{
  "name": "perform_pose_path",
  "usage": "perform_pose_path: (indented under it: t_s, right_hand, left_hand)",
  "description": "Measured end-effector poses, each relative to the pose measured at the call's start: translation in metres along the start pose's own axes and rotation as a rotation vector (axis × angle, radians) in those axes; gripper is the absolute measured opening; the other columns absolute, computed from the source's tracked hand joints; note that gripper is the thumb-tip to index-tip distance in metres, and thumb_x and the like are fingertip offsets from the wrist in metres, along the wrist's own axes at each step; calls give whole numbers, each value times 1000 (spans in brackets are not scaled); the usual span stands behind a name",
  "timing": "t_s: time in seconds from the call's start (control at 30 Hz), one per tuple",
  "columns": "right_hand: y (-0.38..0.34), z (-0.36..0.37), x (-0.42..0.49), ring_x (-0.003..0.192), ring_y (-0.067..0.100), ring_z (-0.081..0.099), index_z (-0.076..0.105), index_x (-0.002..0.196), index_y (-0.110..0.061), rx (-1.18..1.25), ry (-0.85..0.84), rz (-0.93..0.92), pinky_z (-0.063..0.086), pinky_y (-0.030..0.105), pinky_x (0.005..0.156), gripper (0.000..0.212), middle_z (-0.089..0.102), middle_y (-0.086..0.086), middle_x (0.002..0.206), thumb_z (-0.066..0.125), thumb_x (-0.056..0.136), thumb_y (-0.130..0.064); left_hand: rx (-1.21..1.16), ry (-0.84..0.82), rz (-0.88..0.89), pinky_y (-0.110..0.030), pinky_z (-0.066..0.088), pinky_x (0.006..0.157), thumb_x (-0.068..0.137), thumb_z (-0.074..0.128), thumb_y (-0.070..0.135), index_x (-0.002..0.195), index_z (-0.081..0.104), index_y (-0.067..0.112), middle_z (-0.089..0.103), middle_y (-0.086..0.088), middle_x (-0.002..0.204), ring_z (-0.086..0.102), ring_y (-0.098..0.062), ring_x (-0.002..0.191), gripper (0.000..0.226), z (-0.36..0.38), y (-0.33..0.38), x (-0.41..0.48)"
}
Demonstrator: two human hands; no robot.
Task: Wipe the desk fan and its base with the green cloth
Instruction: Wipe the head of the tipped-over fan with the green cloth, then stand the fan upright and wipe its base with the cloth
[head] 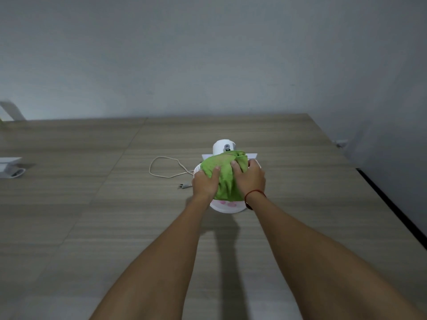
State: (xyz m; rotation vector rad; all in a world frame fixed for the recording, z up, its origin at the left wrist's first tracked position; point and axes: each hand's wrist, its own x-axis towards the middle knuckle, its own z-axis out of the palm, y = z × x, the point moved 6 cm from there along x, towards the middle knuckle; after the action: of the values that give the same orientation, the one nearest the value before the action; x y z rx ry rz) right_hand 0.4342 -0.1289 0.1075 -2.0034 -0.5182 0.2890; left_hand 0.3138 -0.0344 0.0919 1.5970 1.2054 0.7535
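The fan (225,147) stands mid-table (92,204), draped by the cloth (221,174). The cloth is pressed on by both grips, left hand (204,184) and right hand (250,179), fingers curled. Hard pushing risks the fan being tipped; the cord (161,168) may be snagged

The fan (225,146) stands on the desk (92,215), cloth (221,174) draped over it; hands on either side of the cloth; cord (165,167) and plug (183,186) lie left.
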Motion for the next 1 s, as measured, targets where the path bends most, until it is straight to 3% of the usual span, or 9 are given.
perform_pose_path:
  t_s: [0.13, 0.2, 0.3, 0.43, 0.57, 0.63, 0.73, 0.87, 1.0]
  right_hand:
    - [5, 4, -7, 101, 37, 60, 58, 101, -5, 70, -40, 16, 46, 49, 96, 38, 66, 17, 105, 53, 88, -40]
    - [8, 3, -11, 102, 37, 59, 58, 104, -3, 91, -60, 3, 47, 44, 94, 34, 65, 18, 105, 51, 91, -34]
    - [11, -1, -22, 95, 28, 57, 57, 105, 1, 159, -98, -44, 42, 29, 79, 26, 64, 18, 104, 45, 96, -20]
    - [17, 2, -39, 105, 24, 56, 56, 116, 0, 264, -189, -64, 45, 31, 91, 27, 61, 14, 117, 42, 96, -11]
    - [39, 17, -51, 109, 33, 62, 60, 111, -10, 421, -359, 144, 49, 49, 99, 22, 65, 17, 117, 46, 96, -18]
    - [45, 22, -57, 107, 34, 64, 60, 116, -9, 540, -433, 266, 51, 48, 97, 25, 66, 19, 118, 49, 96, -19]
    - [48, 25, -64, 102, 32, 64, 57, 122, -6, 641, -493, 334, 53, 43, 91, 30, 66, 18, 113, 50, 96, -19]
    - [56, 23, -64, 108, 32, 63, 58, 118, -4, 593, -458, 316, 53, 43, 93, 28, 65, 17, 117, 51, 96, -19]
    - [75, 20, -57, 108, 34, 63, 63, 109, -6, 310, -316, 241, 50, 46, 98, 24, 66, 19, 115, 54, 92, -21]
  left_hand:
    - [-53, -35, 41, -40, 53, 89, 92, 53, 25, 104, 65, 5, 70, -14, 103, 65, -31, 100, 27, 3, 0, -11]
    - [-41, -21, 67, -34, 52, 82, 92, 52, 20, 96, 64, 5, 68, -14, 97, 64, -28, 92, 20, 2, -3, -17]
    - [-108, -22, 48, -30, 49, 79, 92, 51, 17, 96, 62, 5, 62, -9, 92, 60, -24, 88, 17, 3, -6, -33]
    - [-132, -79, -47, -30, 47, 80, 94, 48, 21, 103, 62, 9, 62, -7, 94, 59, -23, 91, 21, 4, -25, -49]
    - [-320, -137, -290, -47, 53, 95, 80, 57, 39, 110, 66, 5, 71, -14, 109, 67, -29, 101, 46, 9, -57, -58]
    - [-509, -183, -403, -50, 55, 92, 80, 57, 43, 112, 66, 6, 72, -15, 109, 69, -29, 99, 49, 17, -67, -60]
    - [-651, -258, -485, -44, 58, 84, 86, 54, 46, 117, 65, 10, 71, -15, 113, 68, -30, 105, 48, 20, -67, -68]
    - [-613, -184, -479, -40, 58, 78, 85, 65, 28, 120, 61, 3, 70, -17, 114, 70, -29, 95, 43, 9, -76, -60]
    - [-393, -120, -358, -38, 56, 86, 85, 66, 13, 120, 57, 2, 67, -17, 118, 67, -30, 100, 38, 1, -80, -55]
